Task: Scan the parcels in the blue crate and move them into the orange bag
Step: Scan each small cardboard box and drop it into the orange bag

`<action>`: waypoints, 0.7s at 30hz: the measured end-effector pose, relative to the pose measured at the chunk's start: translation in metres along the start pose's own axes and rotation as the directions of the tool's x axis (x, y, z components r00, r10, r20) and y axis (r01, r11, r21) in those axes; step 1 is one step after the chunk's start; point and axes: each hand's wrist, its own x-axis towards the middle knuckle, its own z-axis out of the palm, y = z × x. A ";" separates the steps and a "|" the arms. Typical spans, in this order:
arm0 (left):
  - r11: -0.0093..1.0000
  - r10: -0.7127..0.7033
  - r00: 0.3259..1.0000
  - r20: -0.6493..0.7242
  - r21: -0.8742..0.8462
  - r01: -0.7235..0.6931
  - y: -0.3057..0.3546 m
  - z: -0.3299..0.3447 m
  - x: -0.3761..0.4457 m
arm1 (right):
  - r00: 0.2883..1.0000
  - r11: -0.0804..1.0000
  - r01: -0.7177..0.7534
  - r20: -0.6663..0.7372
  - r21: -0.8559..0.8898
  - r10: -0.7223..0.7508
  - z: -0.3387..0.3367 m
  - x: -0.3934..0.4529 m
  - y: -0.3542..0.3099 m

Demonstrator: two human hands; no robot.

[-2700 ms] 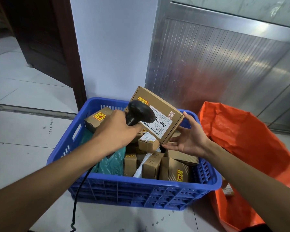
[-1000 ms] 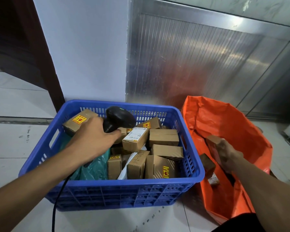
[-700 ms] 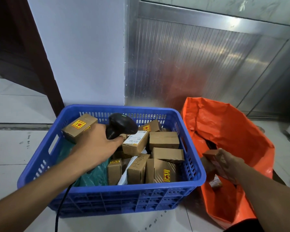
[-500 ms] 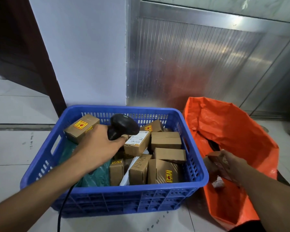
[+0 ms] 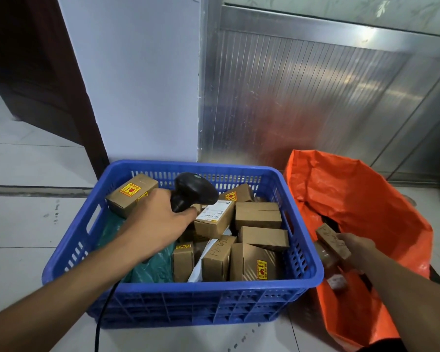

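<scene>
A blue crate (image 5: 178, 288) on the floor holds several brown cardboard parcels (image 5: 258, 214), a green plastic mailer (image 5: 148, 268) and a white one. My left hand (image 5: 155, 224) grips a black barcode scanner (image 5: 192, 190) over the crate's back half, its cable running down toward me. To the right, the orange bag (image 5: 366, 199) lies open. My right hand (image 5: 353, 246) holds a brown parcel (image 5: 332, 240) inside the bag's mouth, low among other parcels lying in there.
A white wall and a ribbed metal panel (image 5: 302, 97) stand right behind the crate and bag. A dark wooden door (image 5: 36, 72) is at the back left. Pale floor tiles (image 5: 23, 224) spread to the left and in front.
My right hand carried the scanned parcel from over the crate to the right and down into the orange bag, still holding it. My left hand with the scanner stayed over the crate.
</scene>
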 end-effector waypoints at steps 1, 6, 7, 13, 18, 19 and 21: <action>1.000 0.000 1.000 -0.001 0.001 0.000 0.000 0.000 0.000 | 1.000 0.999 0.001 -0.024 -0.035 -0.001 0.002 -0.003 -0.003; 1.000 0.005 1.000 -0.002 0.001 -0.005 -0.001 0.002 0.002 | 0.941 0.888 0.268 -0.097 -0.374 -0.325 0.016 -0.134 -0.052; 1.000 0.007 1.000 -0.002 0.000 -0.007 -0.001 0.002 0.002 | 0.913 0.847 0.339 -0.073 -0.410 -0.401 0.020 -0.149 -0.061; 1.000 0.023 1.000 -0.003 -0.005 -0.023 0.000 0.003 0.002 | 0.565 0.328 0.810 0.500 -0.486 -0.656 0.078 -0.224 -0.068; 0.999 0.036 0.999 -0.003 -0.015 -0.036 -0.002 -0.001 0.000 | 0.324 0.044 0.942 0.868 -0.332 -0.376 0.120 -0.291 -0.052; 0.999 0.035 0.999 -0.006 -0.018 -0.035 -0.003 -0.002 0.000 | 0.296 -0.008 0.949 0.898 -0.316 -0.325 0.126 -0.301 -0.045; 0.999 0.026 1.000 -0.018 -0.029 -0.027 -0.005 -0.004 -0.001 | 0.256 -0.126 0.948 0.935 -0.292 -0.244 0.137 -0.311 -0.030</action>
